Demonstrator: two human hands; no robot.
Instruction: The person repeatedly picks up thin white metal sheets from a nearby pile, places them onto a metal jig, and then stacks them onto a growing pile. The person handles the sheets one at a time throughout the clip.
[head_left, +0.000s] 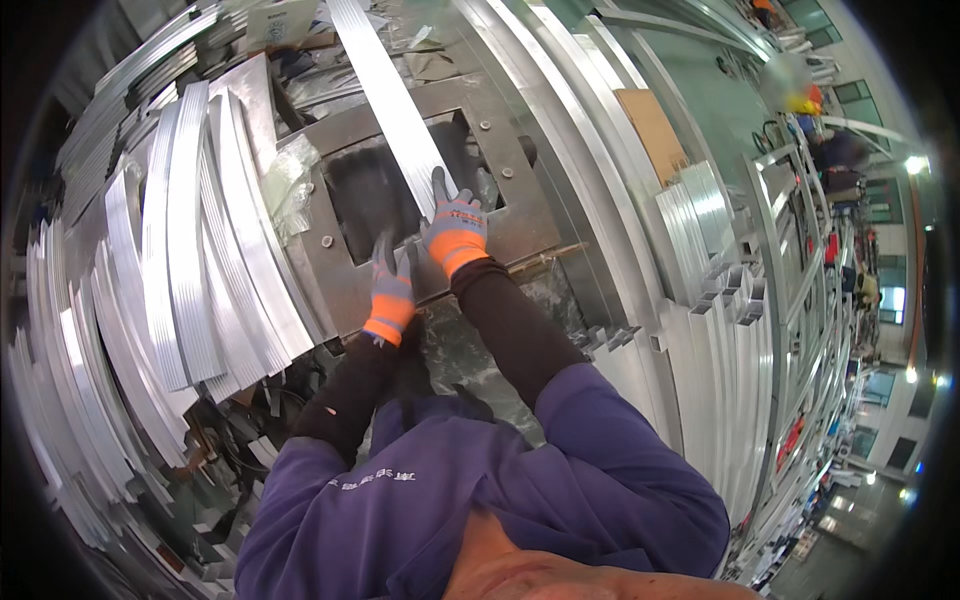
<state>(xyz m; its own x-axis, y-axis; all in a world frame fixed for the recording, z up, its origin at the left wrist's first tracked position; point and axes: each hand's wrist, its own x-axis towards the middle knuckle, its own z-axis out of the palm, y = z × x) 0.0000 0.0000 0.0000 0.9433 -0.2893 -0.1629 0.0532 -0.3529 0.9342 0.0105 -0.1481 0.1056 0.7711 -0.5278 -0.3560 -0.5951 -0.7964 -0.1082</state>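
A long ribbed aluminium profile (385,95) slants from the far edge toward me, across the rectangular opening of a bolted steel frame (335,285). My right hand (457,232), in a grey and orange glove, is closed on the profile's near end, its thumb and fingers lying over the metal. Left of it, my left hand (393,292), gloved alike, rests at the near edge of the opening. Its fingers point forward and apart, and nothing shows in them. Inside the opening is a dark surface, partly covered by the profile.
Stacks of aluminium profiles (180,240) lie on the left, beside crumpled clear plastic (291,190). Long rails (570,130) run along the right, with a brown board (648,135) and cut profile ends (730,290). Farther right stand metal racks (800,230), with people in the distance.
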